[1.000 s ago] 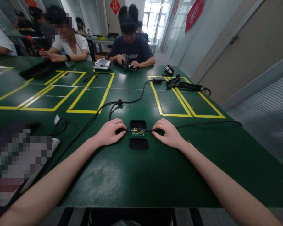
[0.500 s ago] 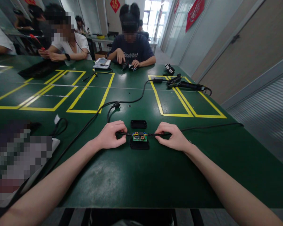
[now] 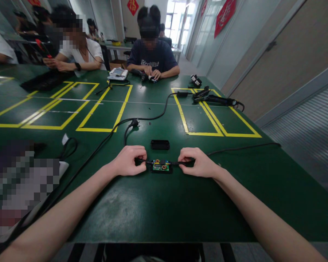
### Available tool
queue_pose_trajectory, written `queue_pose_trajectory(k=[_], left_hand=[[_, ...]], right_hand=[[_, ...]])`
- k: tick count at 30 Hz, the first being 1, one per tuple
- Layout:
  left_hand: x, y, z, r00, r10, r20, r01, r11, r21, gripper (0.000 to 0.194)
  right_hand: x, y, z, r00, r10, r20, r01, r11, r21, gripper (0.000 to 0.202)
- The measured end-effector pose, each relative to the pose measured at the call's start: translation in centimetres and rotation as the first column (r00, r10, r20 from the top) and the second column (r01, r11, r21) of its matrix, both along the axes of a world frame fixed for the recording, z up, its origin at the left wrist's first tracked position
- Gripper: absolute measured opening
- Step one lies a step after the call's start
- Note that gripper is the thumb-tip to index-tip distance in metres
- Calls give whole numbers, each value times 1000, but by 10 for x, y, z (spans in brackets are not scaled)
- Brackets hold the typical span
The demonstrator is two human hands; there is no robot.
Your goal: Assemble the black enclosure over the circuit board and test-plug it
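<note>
A small green circuit board [image 3: 160, 166] with copper coils lies over a black plastic case half [image 3: 161, 171], largely covering it. Black cables come off both ends of the board. On the left side, my left hand [image 3: 132, 160] pinches the left cable close to the board. The right cable [image 3: 175, 163] is gripped between the fingers of my right hand [image 3: 195, 162]. Just beyond the board, the other black case half [image 3: 160, 144] rests on the green table, apart from both hands. Whether the board is fully seated inside the case I cannot tell.
A long black cord with a plug [image 3: 135, 123] crosses the table [image 3: 158, 214]. Black tools [image 3: 213, 97] lie at the right, near yellow tape outlines. Across the table, a person [image 3: 153, 54] handles a power drill [image 3: 139, 74]. A blurred-out object sits at left.
Both hands have come slightly nearer to me, bringing the board down over the lower case half. The person opposite has moved a hand off the drill.
</note>
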State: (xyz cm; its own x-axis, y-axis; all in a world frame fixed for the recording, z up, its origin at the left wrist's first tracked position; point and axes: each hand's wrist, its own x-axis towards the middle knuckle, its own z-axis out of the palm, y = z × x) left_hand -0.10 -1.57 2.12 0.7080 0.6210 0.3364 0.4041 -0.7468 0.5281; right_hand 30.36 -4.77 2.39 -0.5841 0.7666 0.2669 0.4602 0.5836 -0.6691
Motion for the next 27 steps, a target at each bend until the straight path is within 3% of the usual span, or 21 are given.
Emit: queue_pose_trajectory(k=[11, 16, 19, 27], left_hand=[[1, -2, -3, 999, -37, -27, 37, 999, 6, 9], [0, 4, -6, 993, 80, -83, -68, 987, 144, 10], [2, 7, -6, 982, 160, -103, -130, 958, 256, 14], [9, 5, -10, 995, 66, -75, -48, 974, 222, 20]], right_hand=[[-1, -3, 1, 996, 38, 80, -30, 994, -101, 10], [-2, 2, -7, 986, -96, 133, 91, 995, 46, 4], [-1, 5, -12, 977, -174, 126, 155, 977, 143, 16], [-10, 4, -17, 990, -139, 16, 129, 951, 280, 17]])
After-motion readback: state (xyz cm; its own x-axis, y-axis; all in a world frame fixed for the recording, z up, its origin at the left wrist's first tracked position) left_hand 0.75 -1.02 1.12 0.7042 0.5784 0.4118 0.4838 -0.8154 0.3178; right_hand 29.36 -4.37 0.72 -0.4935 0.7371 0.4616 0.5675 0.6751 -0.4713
